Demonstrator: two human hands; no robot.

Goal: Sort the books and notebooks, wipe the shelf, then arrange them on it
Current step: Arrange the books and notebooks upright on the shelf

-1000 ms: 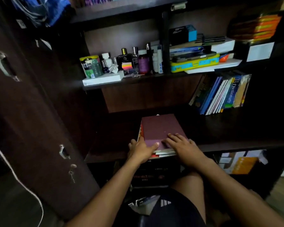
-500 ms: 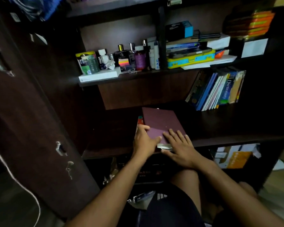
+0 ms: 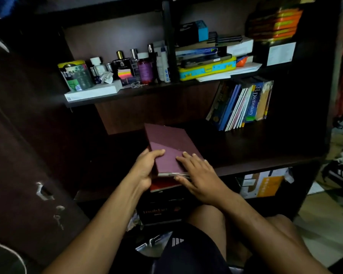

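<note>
A flat maroon hardcover book [image 3: 167, 144], topping a small stack at the near edge of the dark wooden shelf [image 3: 246, 147], is gripped along its left edge by the left hand [image 3: 147, 168]. The right hand [image 3: 198, 173] is laid flat on its cover, fingers straight. Upright books [image 3: 242, 103] are leaned at the far right.

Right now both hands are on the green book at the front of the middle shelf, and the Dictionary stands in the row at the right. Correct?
Not quite: the head view shows a maroon book, not green. The left hand grips its left edge, the right hand rests on its cover, and the Dictionary stands in the right-hand row.
</note>
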